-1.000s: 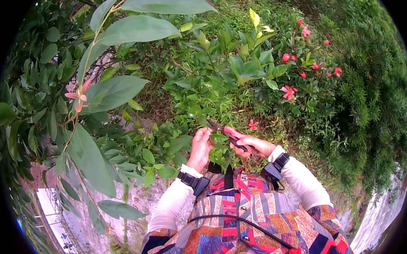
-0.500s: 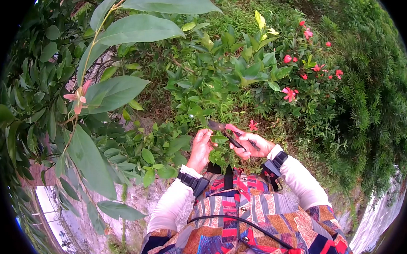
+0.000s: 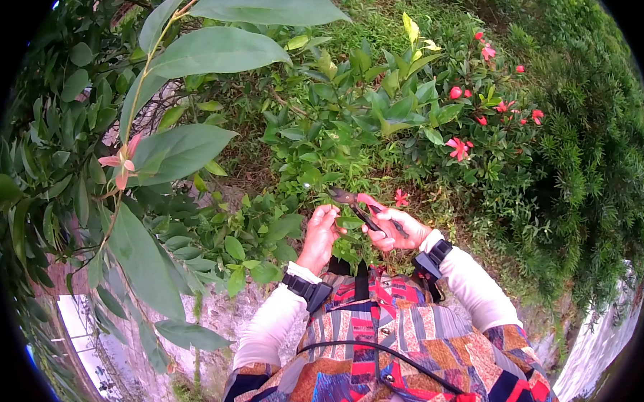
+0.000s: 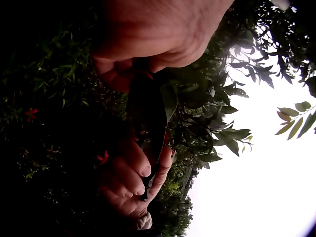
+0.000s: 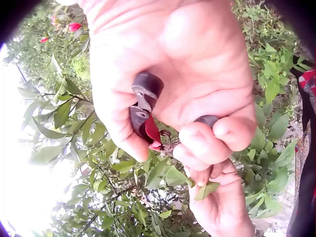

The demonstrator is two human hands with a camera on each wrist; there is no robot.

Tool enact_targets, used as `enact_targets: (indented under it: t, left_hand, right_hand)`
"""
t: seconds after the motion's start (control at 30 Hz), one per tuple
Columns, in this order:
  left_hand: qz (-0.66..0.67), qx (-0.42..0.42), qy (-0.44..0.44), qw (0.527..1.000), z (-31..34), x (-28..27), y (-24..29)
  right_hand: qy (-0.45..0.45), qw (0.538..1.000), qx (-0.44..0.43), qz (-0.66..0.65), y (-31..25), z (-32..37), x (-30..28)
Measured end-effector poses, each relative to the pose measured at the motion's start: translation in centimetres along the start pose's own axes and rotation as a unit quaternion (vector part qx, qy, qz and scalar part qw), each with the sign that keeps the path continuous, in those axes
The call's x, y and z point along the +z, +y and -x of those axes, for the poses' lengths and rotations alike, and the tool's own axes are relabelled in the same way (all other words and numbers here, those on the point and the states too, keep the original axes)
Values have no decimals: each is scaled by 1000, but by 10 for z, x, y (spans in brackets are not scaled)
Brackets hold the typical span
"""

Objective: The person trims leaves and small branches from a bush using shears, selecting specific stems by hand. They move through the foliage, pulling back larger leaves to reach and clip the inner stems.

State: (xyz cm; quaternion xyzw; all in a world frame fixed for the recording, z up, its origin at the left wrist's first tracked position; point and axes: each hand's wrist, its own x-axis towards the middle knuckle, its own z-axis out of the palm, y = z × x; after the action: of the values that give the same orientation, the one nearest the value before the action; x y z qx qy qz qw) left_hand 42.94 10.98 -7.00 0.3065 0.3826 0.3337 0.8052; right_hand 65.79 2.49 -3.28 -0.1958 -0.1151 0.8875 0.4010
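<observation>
Two hands are meeting just below the middle of the head view, and a leafy shoot [image 3: 347, 223] is standing between them. The left hand [image 3: 318, 236] is curling its fingers round the shoot's leaves from the left side of the frame, touching them. The right hand [image 3: 401, 230] is gripping the handles of the pruning shears [image 3: 356, 208], thumb on one handle and fingers wrapped round the other, as the right wrist view is showing closely. The shears' long axis is running from the lower right, at the right palm, up to the upper left, so the blade tips are pointing across the top of the shoot toward the left fingers. The blades are lying just beside the shoot; whether they are touching its stem, or closed, I cannot tell. The left hand is nearer the shoot, already on it. Red flowers [image 3: 457, 146] are blooming well apart, at the upper right.
</observation>
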Motion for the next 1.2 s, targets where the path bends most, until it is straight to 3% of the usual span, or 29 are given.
enact_targets:
  t: [0.07,0.27,0.33,0.63,0.97,1.2]
  left_hand:
    - [1,1,1,1000,1,1,1]
    - [-6,1,-3,1000,1,0,1]
    - [-10,0,-4,1000,1,0,0]
    - [-35,5,16,999,3,2,-1]
    - [-54,3,-10,998,8,11,6]
    - [-59,-1,-16,998,13,14,6]
  right_hand:
    - [3,1000,-12,9,0,0,2]
    - [-14,988,69,-137,10,-8,-26]
    - [22,998,11,-65,8,-4,-6]
    - [-1,1000,19,-24,11,-3,-16]
    - [-1,999,-6,46,4,12,17]
    - [50,983,3,177,-6,25,33]
